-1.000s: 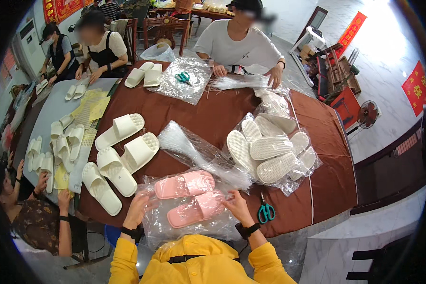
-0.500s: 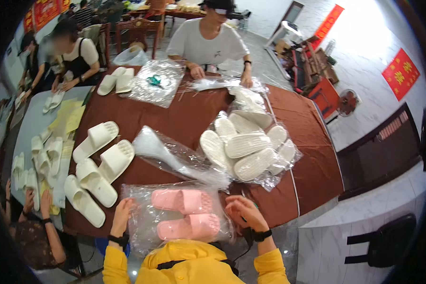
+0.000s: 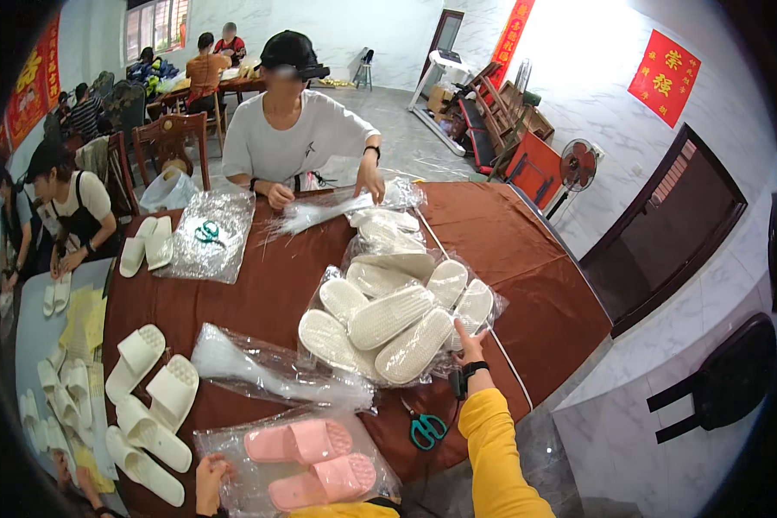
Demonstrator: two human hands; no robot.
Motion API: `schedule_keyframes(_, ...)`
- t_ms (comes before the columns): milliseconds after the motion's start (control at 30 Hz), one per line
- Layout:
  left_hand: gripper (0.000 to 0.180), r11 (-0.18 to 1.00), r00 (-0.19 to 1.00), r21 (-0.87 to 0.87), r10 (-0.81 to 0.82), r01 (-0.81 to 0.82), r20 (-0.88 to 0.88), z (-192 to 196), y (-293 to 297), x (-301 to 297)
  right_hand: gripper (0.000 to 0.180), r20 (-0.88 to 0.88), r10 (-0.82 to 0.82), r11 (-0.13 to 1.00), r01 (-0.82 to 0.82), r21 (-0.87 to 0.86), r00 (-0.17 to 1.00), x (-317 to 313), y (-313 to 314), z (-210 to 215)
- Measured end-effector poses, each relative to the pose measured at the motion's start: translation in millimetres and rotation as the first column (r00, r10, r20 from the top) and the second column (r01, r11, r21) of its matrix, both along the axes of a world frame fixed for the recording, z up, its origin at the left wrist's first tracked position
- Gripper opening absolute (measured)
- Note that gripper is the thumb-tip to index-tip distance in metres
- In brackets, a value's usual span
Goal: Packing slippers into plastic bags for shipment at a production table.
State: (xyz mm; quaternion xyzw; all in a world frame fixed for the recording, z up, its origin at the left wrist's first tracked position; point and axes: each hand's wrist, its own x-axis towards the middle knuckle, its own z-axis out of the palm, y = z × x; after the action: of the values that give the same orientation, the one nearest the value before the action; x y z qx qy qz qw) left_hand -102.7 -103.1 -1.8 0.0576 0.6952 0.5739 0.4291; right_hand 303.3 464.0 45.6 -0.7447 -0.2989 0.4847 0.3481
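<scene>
In front of me lies a pair of pink slippers [image 3: 319, 462] inside a clear plastic bag [image 3: 220, 442]. At the bag's left edge, my left hand [image 3: 209, 483] has its fingers curled and pinches the plastic. My right arm stretches forward, and my right hand [image 3: 470, 347] is at the right edge of a pile of white slippers [image 3: 388, 319] in clear bags, sole side up. Its fingers are extended, with nothing held. Teal-handled scissors [image 3: 425, 430] lie between the pink slippers and my right forearm.
A bundle of thin white strips in clear plastic [image 3: 268, 367] lies beyond the pink slippers. Loose white slippers [image 3: 151, 414] rest on the left. Across the brown-covered table [image 3: 527, 250], a person [image 3: 293, 142] handles more strips [image 3: 328, 211]. Flat plastic with a teal item [image 3: 207, 231] lies far left.
My right hand has moved from beside the pink slippers forward to the white slipper pile. My left hand stays at the bag's left edge. The view has tilted up and shifted right.
</scene>
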Motion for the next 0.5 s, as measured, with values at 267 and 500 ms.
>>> schedule_keyframes(267, 0.027, 0.993, 0.992, 0.005, -0.122, 0.122, -0.012, 84.7, 37.7, 16.4, 0.12, -0.275, 0.242, 0.887, -0.097, 0.452, 0.931, -45.4, -15.3, 6.4)
schedule_keyframes(500, 0.038, 0.989, 0.99, 0.035, -0.141, 0.141, 0.003, 82.3, 26.9, 17.4, 0.104, -0.337, 0.528, 0.838, -0.413, 0.357, 0.779, 6.3, -145.9, 24.6)
